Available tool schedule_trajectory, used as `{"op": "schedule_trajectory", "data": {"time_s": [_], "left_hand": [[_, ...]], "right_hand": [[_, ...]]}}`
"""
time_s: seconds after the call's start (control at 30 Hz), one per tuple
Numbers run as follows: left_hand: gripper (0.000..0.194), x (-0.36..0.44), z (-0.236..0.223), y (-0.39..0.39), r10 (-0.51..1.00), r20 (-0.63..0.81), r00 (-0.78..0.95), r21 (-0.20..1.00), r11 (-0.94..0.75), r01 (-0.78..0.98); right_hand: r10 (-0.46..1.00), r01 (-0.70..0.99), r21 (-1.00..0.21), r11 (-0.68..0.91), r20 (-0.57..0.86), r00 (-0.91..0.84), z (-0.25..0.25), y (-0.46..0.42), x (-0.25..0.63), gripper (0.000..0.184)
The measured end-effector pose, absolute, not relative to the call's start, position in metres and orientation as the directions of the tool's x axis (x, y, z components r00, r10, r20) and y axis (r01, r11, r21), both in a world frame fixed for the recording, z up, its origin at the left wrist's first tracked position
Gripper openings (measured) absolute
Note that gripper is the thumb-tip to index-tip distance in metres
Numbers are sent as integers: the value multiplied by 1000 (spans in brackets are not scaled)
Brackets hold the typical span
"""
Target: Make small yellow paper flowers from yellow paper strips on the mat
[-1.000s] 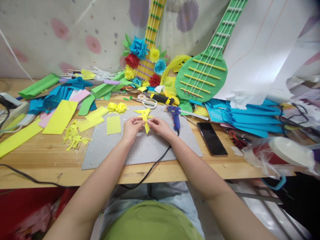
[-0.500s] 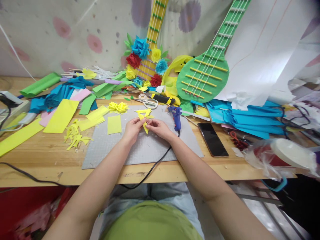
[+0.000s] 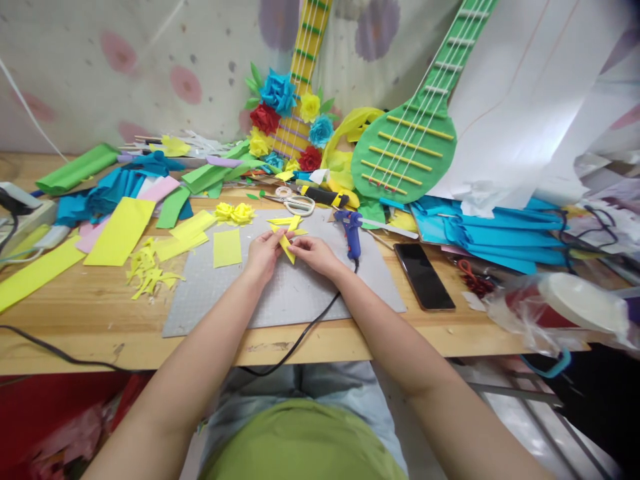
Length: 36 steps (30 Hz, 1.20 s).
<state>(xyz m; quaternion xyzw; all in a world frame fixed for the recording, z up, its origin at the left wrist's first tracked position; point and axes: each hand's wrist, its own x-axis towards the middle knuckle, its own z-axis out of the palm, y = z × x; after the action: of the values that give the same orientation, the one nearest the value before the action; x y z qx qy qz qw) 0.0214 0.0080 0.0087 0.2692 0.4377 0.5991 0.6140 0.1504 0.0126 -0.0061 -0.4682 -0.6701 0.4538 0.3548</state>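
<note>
Wooden table (image 3: pixel 140 333) bore a grey gridded cutting mat (image 3: pixel 200 300). Flat yellow paper rectangle (image 3: pixel 227 249) lay uncurled; two yellow paper flowers (image 3: pixel 235 213) looked finished. Pointed yellow paper strip (image 3: pixel 289 253), over the mat, seemed only partly shaped, unjoined. Left hand (image 3: pixel 261 259) and right hand (image 3: pixel 320 257) pinched it, fingertips nearly closed.

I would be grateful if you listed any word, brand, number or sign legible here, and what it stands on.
No text is legible anywhere.
Yellow paper between the hands: no visible lettering.
Glue gun, cutting mat: any markings are too small to read.
Phone: dark screen, no visible words.
</note>
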Motion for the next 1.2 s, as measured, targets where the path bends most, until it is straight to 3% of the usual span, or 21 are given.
{"op": "schedule_trajectory", "data": {"time_s": [0.13,0.33,0.5,0.67,0.87,1.03,1.2], "left_hand": [[10,21,6,10,961,-187,-202,861,61,-506],[12,18,5,12,962,-185,-202,860,59,-507],[23,17,3,10,983,-88,-164,976,52,-210],[62,22,0,4,993,77,-86,997,-77,6],[64,20,-1,1,992,124,20,969,-125,213],[64,24,-3,2,998,45,46,994,-50,100],[37,28,4,0,979,-165,119,984,171,-42]], "right_hand": [[953,356,-919,169,61,-295,-10,15,149,26],[943,326,-929,177,65,-327,-6,12,148,28],[980,216,-965,149,114,-163,-3,13,151,30],[978,34,-998,56,48,-205,4,14,151,30],[983,16,-999,-29,-31,-183,15,9,152,28],[992,-78,-992,-97,-90,-89,8,16,154,31],[1000,-81,-996,-20,-22,21,7,16,153,30]]}}
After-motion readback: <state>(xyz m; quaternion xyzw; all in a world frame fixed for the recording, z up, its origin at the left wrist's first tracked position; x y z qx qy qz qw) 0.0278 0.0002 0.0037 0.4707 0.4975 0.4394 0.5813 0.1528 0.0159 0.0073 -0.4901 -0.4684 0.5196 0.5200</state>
